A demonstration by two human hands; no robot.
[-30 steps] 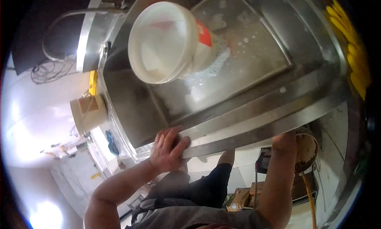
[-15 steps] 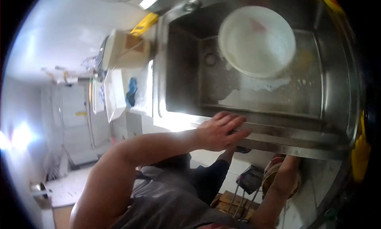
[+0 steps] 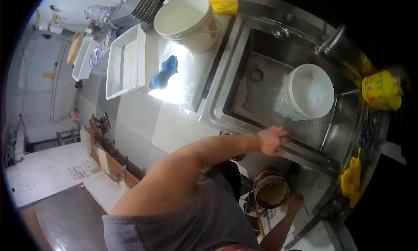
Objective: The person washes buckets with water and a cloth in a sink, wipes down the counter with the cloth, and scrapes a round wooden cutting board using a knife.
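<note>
My left hand (image 3: 273,141) lies over the front edge of the steel sink (image 3: 213,111), fingers apart and holding nothing, slightly blurred. In the sink basin stands a white bucket (image 3: 311,90), wet, with some liquid or suds around its base. Below the sink edge my right hand (image 3: 296,202) is beside the rim of a dirty bucket (image 3: 272,194) near the floor. Its fingers look curled, and whether they grip anything is too small to make out.
A second white bucket (image 3: 187,22), a blue cloth or glove (image 3: 164,72) and a white tray (image 3: 126,61) are on the counter to the left. A yellow tub (image 3: 382,90) and yellow gloves (image 3: 351,179) are on the right. The faucet (image 3: 333,40) stands behind the basin.
The view has turned and drawn back, showing more counter. My right hand has moved from over the dirty bucket's rim to its side. My left hand remains at the sink edge.
</note>
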